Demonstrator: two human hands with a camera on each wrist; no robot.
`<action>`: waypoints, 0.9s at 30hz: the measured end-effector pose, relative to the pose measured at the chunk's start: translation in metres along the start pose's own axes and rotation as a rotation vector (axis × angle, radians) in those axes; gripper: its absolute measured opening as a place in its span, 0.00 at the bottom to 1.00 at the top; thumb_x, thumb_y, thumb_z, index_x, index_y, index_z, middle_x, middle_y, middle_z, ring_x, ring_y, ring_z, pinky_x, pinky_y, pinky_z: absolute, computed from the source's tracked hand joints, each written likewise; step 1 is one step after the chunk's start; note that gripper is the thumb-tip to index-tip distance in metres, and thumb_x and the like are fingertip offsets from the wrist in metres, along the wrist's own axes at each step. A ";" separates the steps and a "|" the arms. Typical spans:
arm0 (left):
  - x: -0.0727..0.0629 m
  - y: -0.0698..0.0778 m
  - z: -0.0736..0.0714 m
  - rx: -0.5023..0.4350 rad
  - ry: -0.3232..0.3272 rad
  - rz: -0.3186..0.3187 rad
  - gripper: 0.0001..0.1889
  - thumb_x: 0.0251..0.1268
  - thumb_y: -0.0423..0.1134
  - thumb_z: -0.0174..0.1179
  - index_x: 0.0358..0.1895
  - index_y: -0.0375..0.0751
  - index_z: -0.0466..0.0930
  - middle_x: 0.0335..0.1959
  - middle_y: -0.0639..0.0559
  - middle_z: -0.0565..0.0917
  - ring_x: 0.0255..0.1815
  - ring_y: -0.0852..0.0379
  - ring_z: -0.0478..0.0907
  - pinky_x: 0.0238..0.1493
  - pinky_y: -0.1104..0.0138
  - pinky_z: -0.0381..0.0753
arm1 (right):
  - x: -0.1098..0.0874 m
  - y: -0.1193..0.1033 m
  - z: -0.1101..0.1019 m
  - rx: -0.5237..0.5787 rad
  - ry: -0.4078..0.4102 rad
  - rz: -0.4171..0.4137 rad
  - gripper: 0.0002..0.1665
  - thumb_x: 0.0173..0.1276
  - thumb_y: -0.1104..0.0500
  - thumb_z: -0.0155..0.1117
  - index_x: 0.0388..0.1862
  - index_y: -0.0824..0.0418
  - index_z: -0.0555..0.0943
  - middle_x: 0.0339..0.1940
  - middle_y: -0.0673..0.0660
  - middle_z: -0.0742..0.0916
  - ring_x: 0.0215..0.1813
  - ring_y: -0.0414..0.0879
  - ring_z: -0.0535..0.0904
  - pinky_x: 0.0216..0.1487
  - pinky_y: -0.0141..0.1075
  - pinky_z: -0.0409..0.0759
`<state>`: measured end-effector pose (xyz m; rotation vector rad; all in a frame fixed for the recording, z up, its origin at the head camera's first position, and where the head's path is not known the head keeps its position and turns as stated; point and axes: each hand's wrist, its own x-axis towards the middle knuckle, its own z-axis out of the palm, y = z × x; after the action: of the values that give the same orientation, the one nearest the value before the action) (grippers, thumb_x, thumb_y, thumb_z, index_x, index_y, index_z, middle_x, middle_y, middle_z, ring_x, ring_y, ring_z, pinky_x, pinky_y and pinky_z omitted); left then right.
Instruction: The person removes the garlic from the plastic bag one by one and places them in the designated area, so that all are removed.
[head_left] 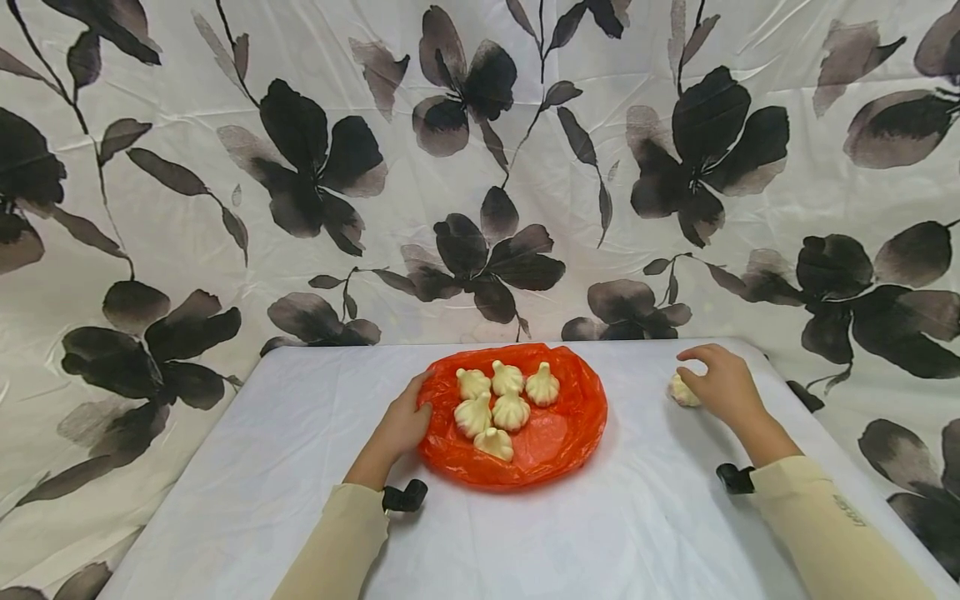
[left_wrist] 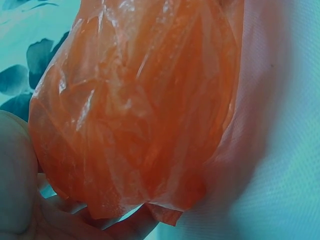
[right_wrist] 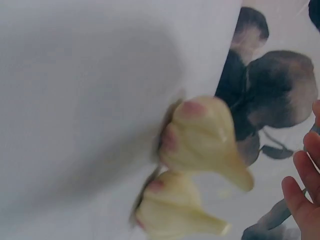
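Observation:
My left hand grips the left edge of an orange-red plastic bag, spread open in a round shape on the table. Thumb and fingers pinch its side; in the left wrist view, the fingers pass under the crinkled plastic. Several pale garlic bulbs lie inside, grouped toward the left. Over at the right, my right hand hovers with curved fingers beside a garlic bulb. The right wrist view shows two bulbs, an upper one and a lower one, with the fingers apart from them.
A white cloth covers the table. Behind it hangs a pale curtain with dark flowers, right along the table's back edge. Black straps circle both wrists, such as the left strap.

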<state>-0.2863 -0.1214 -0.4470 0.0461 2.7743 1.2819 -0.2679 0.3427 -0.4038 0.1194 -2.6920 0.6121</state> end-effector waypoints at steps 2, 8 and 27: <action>-0.001 -0.001 0.000 -0.001 0.002 -0.008 0.30 0.72 0.38 0.43 0.76 0.53 0.51 0.75 0.41 0.62 0.73 0.38 0.63 0.68 0.41 0.66 | 0.002 -0.007 0.002 -0.001 -0.010 -0.018 0.16 0.66 0.59 0.61 0.50 0.66 0.82 0.56 0.70 0.81 0.60 0.69 0.73 0.59 0.62 0.71; -0.003 -0.001 -0.001 -0.012 0.010 -0.013 0.30 0.72 0.38 0.43 0.76 0.52 0.52 0.74 0.41 0.62 0.72 0.38 0.63 0.68 0.42 0.66 | 0.005 -0.028 0.007 0.019 -0.043 -0.053 0.17 0.66 0.59 0.63 0.51 0.64 0.82 0.57 0.69 0.80 0.62 0.69 0.73 0.61 0.62 0.70; -0.007 -0.002 -0.004 -0.003 0.011 -0.022 0.30 0.72 0.38 0.44 0.76 0.53 0.53 0.74 0.41 0.63 0.72 0.39 0.64 0.68 0.42 0.66 | 0.010 -0.077 0.034 0.133 -0.040 -0.179 0.17 0.63 0.57 0.66 0.50 0.61 0.83 0.54 0.64 0.84 0.59 0.63 0.77 0.62 0.59 0.74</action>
<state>-0.2800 -0.1258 -0.4456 0.0083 2.7743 1.2854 -0.2757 0.2585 -0.3974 0.4070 -2.6397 0.7390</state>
